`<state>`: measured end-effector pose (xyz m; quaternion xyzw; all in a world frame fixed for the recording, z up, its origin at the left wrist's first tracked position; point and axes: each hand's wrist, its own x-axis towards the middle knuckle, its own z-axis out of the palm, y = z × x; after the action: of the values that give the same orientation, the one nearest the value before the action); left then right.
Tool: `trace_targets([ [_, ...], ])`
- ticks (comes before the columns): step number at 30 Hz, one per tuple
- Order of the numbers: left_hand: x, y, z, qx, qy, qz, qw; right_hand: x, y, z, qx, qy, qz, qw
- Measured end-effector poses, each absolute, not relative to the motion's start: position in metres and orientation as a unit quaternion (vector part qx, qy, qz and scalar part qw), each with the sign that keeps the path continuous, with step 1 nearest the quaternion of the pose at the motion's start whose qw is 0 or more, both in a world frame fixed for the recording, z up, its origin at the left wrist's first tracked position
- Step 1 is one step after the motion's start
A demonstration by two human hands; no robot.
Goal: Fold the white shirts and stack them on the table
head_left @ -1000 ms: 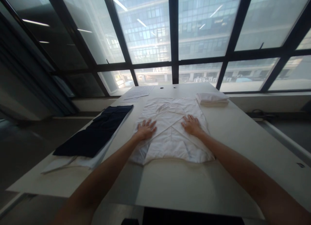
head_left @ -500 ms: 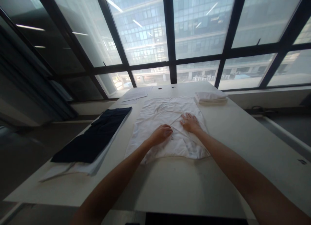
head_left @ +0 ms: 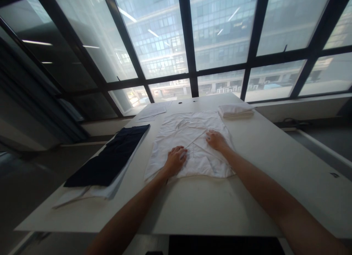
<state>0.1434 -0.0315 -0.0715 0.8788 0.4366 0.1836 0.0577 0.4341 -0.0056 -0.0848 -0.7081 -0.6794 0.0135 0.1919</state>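
A creased white cloth (head_left: 189,128), perhaps a garment, lies spread across the middle of the white table (head_left: 209,207). On its near left part rests my left hand (head_left: 176,160), palm down with the fingers apart. My right hand (head_left: 216,140) touches the cloth farther up and to the right. Its fingers are slightly bent on the fabric, and I see no fold gripped between them. A diagonal crease runs through the cloth between the two hands. The undersides of both hands are hidden.
Dark navy folded fabric (head_left: 110,159) lies over white fabric (head_left: 71,195) at the table's left. A folded white stack (head_left: 237,111) sits at the back right. White sheets (head_left: 152,111) lie at the back left. Large windows (head_left: 220,31) rise behind the table.
My left hand has moved left and a little nearer across the cloth, its fingers spreading. My right hand stays at nearly the same spot, its fingers drawn slightly closer together. The view has shifted slightly.
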Motion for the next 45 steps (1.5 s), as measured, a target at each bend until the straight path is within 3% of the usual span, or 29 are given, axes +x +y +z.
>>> trace_targets([
  [45,0.125,-0.011,-0.078,0.883,0.375,0.242,0.142,0.437,-0.008,-0.090,-0.696,-0.673,0.031,0.247],
])
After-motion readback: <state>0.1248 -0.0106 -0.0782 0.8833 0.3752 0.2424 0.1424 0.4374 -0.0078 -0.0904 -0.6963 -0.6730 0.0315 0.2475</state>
